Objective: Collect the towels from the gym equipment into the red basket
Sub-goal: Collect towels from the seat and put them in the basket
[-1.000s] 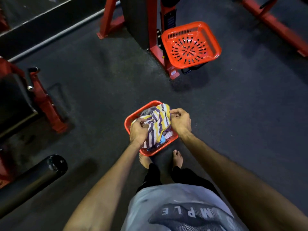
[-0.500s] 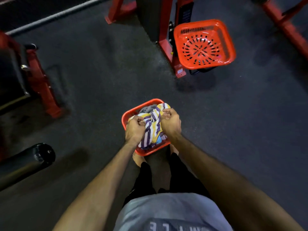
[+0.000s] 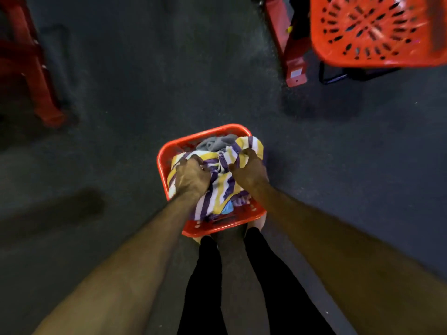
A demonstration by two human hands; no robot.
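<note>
Striped towel sits heaped in the red basket on the floor by your feet, your left hand and right hand each bunching it in a closed grip, likely to stuff it below the rim.

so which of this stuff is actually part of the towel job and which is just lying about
Part of the job:
- red basket on the floor
- striped towel, gripped by left hand and right hand
- grey towel beneath it

Just lying about:
- second red basket, no towels in it
- red machine frame
</note>
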